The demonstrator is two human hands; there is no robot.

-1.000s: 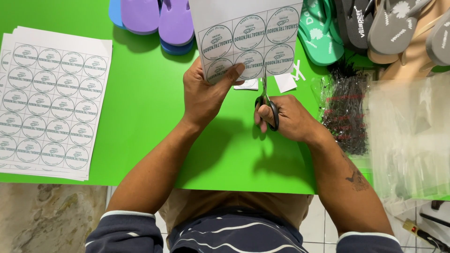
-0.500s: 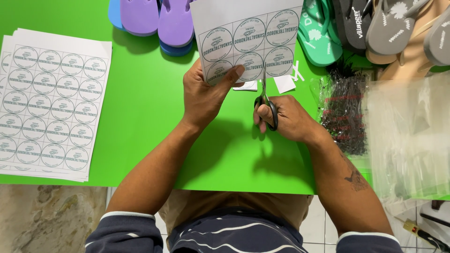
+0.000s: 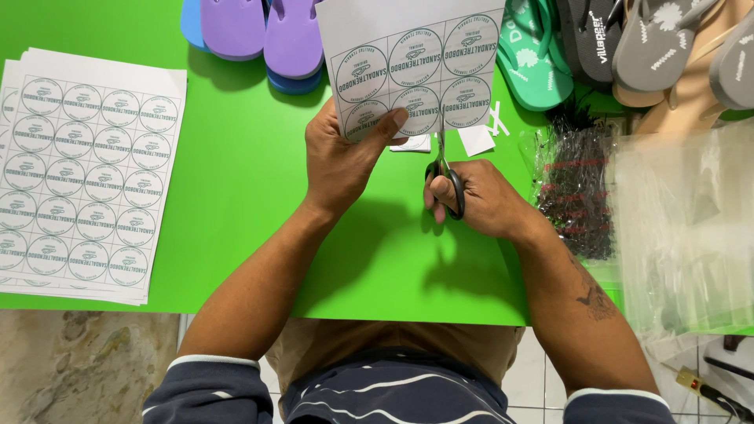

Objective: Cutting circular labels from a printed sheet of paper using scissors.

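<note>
Paper label sheet (image 3: 416, 59) pinched by left hand (image 3: 342, 161), top cut off | right hand (image 3: 479, 200) grips scissors (image 3: 444, 169), blades half-hidden

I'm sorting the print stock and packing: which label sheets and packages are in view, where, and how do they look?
Label sheet: white, round dark-green labels, held by left hand; right hand cuts it with scissors.
Sheet stack: same labels, table's left.
Clear bags: right edge.
Bag of dark pieces: beside them.
</note>
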